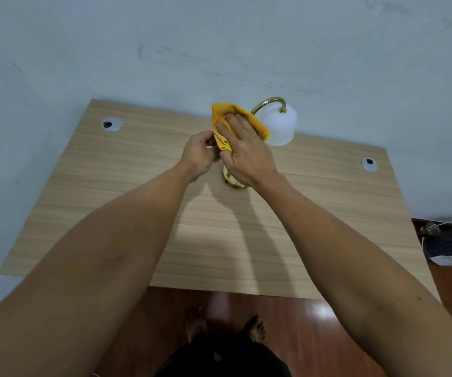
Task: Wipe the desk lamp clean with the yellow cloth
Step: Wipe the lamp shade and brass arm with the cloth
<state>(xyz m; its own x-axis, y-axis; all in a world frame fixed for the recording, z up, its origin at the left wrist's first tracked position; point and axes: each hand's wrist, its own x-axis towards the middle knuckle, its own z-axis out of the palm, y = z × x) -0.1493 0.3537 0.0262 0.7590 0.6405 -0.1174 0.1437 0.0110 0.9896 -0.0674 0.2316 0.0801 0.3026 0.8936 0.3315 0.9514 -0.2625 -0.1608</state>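
Tabletop (pixel 110 202): light wood grain, far edge against the wall; two cable grommets, one near each far corner. We note nothing else resting on it but the lamp.

Desk lamp (pixel 278 123): stands near the middle of the far edge. Brass base partly visible under the right wrist; stem hidden behind the hands and cloth. The brass arc emerges from the cloth toward the far edge, curves right, and carries the white shade, which hangs mouth-down right of the hands. We judge the stem's long axis upright, rising from the base toward us.

Right hand (pixel 249 156): spread flat, fingers pressing the yellow cloth (pixel 257 123) against the upper stem just below the arc. Grip clamped on the cloth.

Left hand (pixel 199 156): fingers curled together at the cloth's lower left edge, touching it. We cannot tell whether it pinches the cloth or steadies the stem behind it.

Key relation: the unwiped arc and shade lie just beyond and to the right of the right-hand grip; the base lies directly below it. The right hand is nearer both. We judge a stroke along the stem axis comes next.
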